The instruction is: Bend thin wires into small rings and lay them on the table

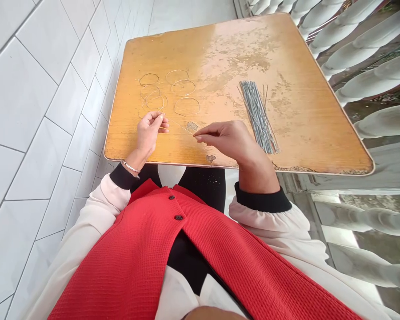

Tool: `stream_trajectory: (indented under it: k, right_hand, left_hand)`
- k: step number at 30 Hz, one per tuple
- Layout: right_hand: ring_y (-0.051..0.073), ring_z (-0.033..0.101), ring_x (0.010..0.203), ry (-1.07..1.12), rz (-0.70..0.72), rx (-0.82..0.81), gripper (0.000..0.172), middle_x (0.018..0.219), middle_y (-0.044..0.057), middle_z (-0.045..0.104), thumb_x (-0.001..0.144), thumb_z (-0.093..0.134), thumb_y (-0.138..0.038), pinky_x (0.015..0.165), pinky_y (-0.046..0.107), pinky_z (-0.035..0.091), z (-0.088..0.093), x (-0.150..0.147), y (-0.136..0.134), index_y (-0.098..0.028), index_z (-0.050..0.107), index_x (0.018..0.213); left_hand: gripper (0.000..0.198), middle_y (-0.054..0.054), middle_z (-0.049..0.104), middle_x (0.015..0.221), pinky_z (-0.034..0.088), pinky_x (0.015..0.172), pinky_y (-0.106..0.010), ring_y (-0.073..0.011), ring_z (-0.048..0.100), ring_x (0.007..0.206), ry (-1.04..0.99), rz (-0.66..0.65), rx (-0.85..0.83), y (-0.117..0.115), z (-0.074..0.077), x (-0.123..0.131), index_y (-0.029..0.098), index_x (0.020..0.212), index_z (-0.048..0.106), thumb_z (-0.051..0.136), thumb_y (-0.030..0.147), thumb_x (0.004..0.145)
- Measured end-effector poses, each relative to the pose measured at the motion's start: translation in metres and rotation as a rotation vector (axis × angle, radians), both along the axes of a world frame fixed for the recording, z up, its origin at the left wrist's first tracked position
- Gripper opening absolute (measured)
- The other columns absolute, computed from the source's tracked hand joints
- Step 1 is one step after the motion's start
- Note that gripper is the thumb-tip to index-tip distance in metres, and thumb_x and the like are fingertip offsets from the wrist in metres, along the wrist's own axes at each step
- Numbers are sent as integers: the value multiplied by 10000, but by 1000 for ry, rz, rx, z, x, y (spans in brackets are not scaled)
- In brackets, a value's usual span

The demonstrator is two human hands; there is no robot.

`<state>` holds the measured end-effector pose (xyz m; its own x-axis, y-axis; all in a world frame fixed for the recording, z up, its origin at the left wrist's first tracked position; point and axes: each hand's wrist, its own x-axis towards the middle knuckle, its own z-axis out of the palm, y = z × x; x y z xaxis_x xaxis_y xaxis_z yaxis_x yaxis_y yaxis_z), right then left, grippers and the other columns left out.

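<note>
A thin wire [181,126] stretches between my two hands above the table's near part. My left hand [150,130] pinches its left end between thumb and forefinger. The right end is pinched in the fingertips of my right hand [225,137]. Several wire rings lie just beyond my left hand, among them a dark ring [149,79] and a thin ring [183,87]. To the right of my right hand lies a bundle of straight grey wires [257,116], with a few loose ones along its sides.
The worn wooden table [200,58] has chipped patches and a damaged near edge. A white tiled wall [36,111] runs along the left. White balusters [370,84] stand along the right side, close to the table's edge.
</note>
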<state>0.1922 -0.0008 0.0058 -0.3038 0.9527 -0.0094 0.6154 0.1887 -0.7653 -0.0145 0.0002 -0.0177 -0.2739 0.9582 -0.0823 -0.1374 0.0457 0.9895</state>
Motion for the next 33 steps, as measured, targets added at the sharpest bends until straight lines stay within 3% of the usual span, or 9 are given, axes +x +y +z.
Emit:
stream_trajectory:
  k: [3,5,7,10,13,17,22,27,33]
  right_hand:
    - [201,694,749,-103,36,106,142,830,38,777,789,654,-199,738,334,516,-7,6,5,-238,791,790]
    - [232,719,821,-189,35,206,181,869,46,785,810,615,-185,783,360,523,-7,11,6,-247,783,785]
    - [260,730,889,-265,19,293,208,922,59,792,834,586,-185,819,382,522,-5,17,8,-248,782,805]
    - [277,731,928,-344,11,368,232,964,80,790,864,561,-198,828,392,515,1,24,9,-239,788,849]
    - [272,729,925,-412,24,410,249,979,112,786,882,546,-183,799,368,504,7,25,8,-199,794,887]
    - [263,724,903,-517,49,461,273,992,131,788,905,527,-174,740,340,473,12,23,5,-147,797,933]
    - [241,714,892,-563,5,543,300,1037,118,787,930,493,-185,702,329,442,17,25,3,-157,791,950]
    - [242,689,877,-650,-86,540,324,1017,140,776,931,480,-193,658,323,383,26,24,4,-138,795,986]
    - [200,623,807,-697,-142,579,326,935,130,748,928,462,-179,593,308,321,28,22,9,-127,783,959]
  left_hand:
    - [107,32,646,784,506,641,-153,-40,621,658,42,-58,29,2,-5,-4,183,885,555,530,197,988]
    - [88,14,659,815,510,650,-168,-55,627,678,181,-103,26,2,-4,-17,185,897,582,563,220,975]
    - [58,-15,681,906,523,714,-196,-91,656,776,420,-78,68,2,3,-38,196,928,621,657,241,924]
    - [185,-66,646,1191,505,962,-276,-191,645,1133,774,40,249,5,21,-75,228,1027,651,734,233,861]
    - [247,-91,589,1317,443,1072,-366,-263,576,1263,1004,-58,312,14,36,-99,234,1070,663,685,148,839]
    - [157,-87,629,1036,456,990,-389,-260,579,1130,1059,-152,318,28,41,-107,212,809,623,555,70,819]
    - [270,-72,528,760,459,851,-387,-238,548,901,1080,-209,288,34,39,-107,223,586,407,493,66,788]
    - [326,-69,493,716,462,873,-385,-247,537,910,1151,-266,277,29,35,-103,237,592,327,506,111,834]
    - [230,-106,571,893,449,854,-345,-229,545,936,1351,-269,347,21,26,-95,191,772,532,400,51,897]
